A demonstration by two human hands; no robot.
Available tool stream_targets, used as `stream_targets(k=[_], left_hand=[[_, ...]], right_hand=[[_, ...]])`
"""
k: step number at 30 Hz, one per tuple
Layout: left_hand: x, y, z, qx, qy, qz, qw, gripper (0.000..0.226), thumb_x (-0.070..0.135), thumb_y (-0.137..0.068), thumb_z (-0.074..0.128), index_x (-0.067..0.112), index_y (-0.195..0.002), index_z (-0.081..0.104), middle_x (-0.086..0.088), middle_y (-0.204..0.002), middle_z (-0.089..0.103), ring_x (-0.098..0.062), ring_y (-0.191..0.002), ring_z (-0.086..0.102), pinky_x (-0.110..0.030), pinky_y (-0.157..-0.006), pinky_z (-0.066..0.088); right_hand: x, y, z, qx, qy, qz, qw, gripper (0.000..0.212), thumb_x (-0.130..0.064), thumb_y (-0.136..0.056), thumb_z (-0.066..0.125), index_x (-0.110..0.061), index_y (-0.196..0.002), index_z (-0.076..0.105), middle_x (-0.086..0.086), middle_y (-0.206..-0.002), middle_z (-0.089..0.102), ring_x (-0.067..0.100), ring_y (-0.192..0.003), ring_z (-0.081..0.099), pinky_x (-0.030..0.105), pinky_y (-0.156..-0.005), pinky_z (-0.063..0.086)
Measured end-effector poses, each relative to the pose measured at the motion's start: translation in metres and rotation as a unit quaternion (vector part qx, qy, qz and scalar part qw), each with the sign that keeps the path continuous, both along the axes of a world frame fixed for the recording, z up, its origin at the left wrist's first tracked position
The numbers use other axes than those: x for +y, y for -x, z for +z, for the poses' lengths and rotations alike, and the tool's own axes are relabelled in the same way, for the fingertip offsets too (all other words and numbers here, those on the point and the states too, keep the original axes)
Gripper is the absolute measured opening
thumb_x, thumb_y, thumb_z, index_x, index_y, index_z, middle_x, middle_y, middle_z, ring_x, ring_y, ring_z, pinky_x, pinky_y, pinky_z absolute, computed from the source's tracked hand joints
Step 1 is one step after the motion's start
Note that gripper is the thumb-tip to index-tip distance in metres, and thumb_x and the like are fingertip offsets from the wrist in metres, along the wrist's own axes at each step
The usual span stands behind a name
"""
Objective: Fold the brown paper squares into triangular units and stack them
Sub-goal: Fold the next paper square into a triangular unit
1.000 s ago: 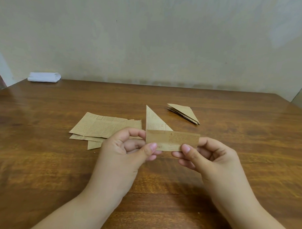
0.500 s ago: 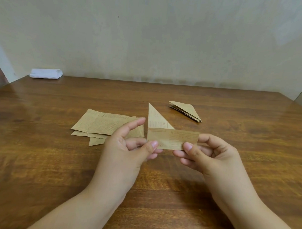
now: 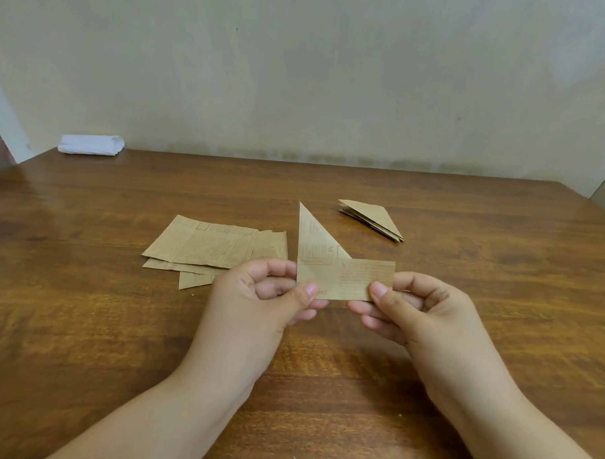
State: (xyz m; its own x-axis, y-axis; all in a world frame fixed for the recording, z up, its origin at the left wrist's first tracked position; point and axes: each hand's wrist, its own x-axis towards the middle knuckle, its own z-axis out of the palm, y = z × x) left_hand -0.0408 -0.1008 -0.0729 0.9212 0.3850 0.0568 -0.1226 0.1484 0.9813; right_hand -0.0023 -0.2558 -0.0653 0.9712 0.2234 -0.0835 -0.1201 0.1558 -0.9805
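Note:
A half-folded brown paper piece (image 3: pixel 344 275) is held above the wooden table (image 3: pixel 85 324), a flat strip with a triangular flap standing up at its left end. My left hand (image 3: pixel 257 306) pinches the strip's left end between thumb and fingers. My right hand (image 3: pixel 418 312) pinches its right end the same way. A loose pile of unfolded brown squares (image 3: pixel 211 246) lies flat behind my left hand. Several finished triangular units (image 3: pixel 373 218) are stacked at the back right.
A folded white cloth (image 3: pixel 90 144) lies at the table's far left corner against the pale wall. Bare wood surrounds the papers on all sides.
My left index finger, raised half a second ago, has curled back onto the strip's left end. Paper and right hand stay where they were.

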Motion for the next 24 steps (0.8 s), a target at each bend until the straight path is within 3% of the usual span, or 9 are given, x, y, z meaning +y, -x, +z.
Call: stream_targets(k=[5, 8, 11, 13, 15, 17, 21, 24], left_hand=[[-0.003, 0.003, -0.002, 0.047, -0.041, -0.022, 0.998, 0.034, -0.004, -0.078, 0.071, 0.016, -0.103, 0.059, -0.008, -0.07, 0.073, -0.018, -0.069, 0.073, -0.019, -0.06, 0.057], [0.001, 0.004, -0.005, 0.083, -0.163, -0.017, 0.983, 0.053, 0.011, -0.078, 0.075, 0.036, -0.116, 0.046, 0.001, -0.078, 0.072, -0.006, -0.071, 0.071, -0.021, -0.066, 0.054], [0.006, 0.007, -0.005, 0.047, -0.426, 0.021, 0.903, 0.036, 0.034, -0.076, 0.074, 0.045, -0.098, 0.047, 0.024, -0.097, 0.049, 0.012, -0.088, 0.05, -0.011, -0.073, 0.039], [0.005, 0.009, -0.003, 0.042, -0.498, -0.044, 0.865, 0.017, 0.039, -0.08, 0.069, 0.04, -0.087, 0.054, 0.028, -0.101, 0.043, 0.012, -0.102, 0.037, -0.011, -0.085, 0.031], [0.004, 0.008, -0.005, 0.06, -0.537, -0.102, 0.835, 0.007, 0.042, -0.085, 0.062, 0.038, -0.084, 0.057, 0.029, -0.104, 0.046, 0.009, -0.11, 0.03, -0.02, -0.096, 0.021], [0.005, 0.006, -0.009, 0.078, -0.566, -0.123, 0.812, 0.006, 0.043, -0.088, 0.059, 0.037, -0.086, 0.058, 0.029, -0.105, 0.047, 0.007, -0.114, 0.027, -0.024, -0.096, 0.014], [0.009, 0.002, -0.012, 0.102, -0.538, -0.122, 0.828, 0.008, 0.043, -0.085, 0.063, 0.035, -0.086, 0.062, 0.028, -0.103, 0.05, 0.011, -0.109, 0.029, -0.028, -0.099, 0.016], [0.011, 0.0, -0.013, 0.115, -0.522, -0.123, 0.836, 0.006, 0.042, -0.084, 0.064, 0.036, -0.087, 0.064, 0.028, -0.101, 0.05, 0.017, -0.102, 0.025, -0.027, -0.098, 0.016]], right_hand=[[0.0, -0.003, 0.0, -0.033, 0.167, 0.006, 0.985, 0.009, -0.019, -0.084, 0.069, -0.01, -0.085, 0.07, 0.004, -0.063, 0.071, 0.007, -0.05, 0.062, 0.018, -0.046, 0.047], [-0.003, -0.008, 0.0, -0.039, 0.277, 0.023, 0.96, 0.011, -0.028, -0.086, 0.068, -0.018, -0.083, 0.07, -0.003, -0.054, 0.067, 0.0, -0.039, 0.05, 0.014, -0.042, 0.037], [-0.003, -0.012, -0.001, -0.045, 0.349, 0.058, 0.934, 0.013, -0.032, -0.086, 0.068, -0.021, -0.08, 0.07, -0.005, -0.06, 0.07, 0.0, -0.043, 0.053, 0.015, -0.046, 0.042], [-0.002, -0.014, -0.003, -0.059, 0.389, 0.079, 0.916, 0.014, -0.032, -0.086, 0.068, -0.021, -0.077, 0.07, -0.005, -0.059, 0.07, -0.001, -0.042, 0.053, 0.013, -0.044, 0.041], [-0.001, -0.016, -0.004, -0.064, 0.416, 0.092, 0.902, 0.015, -0.032, -0.086, 0.068, -0.022, -0.076, 0.069, -0.006, -0.055, 0.068, -0.002, -0.04, 0.052, 0.012, -0.042, 0.04], [0.001, -0.018, -0.002, -0.059, 0.43, 0.1, 0.895, 0.013, -0.031, -0.086, 0.068, -0.022, -0.077, 0.068, -0.008, -0.051, 0.065, -0.003, -0.038, 0.051, 0.011, -0.04, 0.039], [0.004, -0.017, -0.004, -0.074, 0.474, 0.076, 0.874, 0.011, -0.034, -0.083, 0.071, -0.025, -0.08, 0.067, -0.008, -0.058, 0.067, 0.0, -0.045, 0.056, 0.018, -0.044, 0.044], [0.001, -0.016, -0.009, -0.16, 0.577, 0.003, 0.801, 0.033, -0.051, -0.073, 0.074, -0.032, -0.091, 0.053, -0.016, -0.076, 0.053, 0.006, -0.075, 0.055, 0.023, -0.057, 0.041]])
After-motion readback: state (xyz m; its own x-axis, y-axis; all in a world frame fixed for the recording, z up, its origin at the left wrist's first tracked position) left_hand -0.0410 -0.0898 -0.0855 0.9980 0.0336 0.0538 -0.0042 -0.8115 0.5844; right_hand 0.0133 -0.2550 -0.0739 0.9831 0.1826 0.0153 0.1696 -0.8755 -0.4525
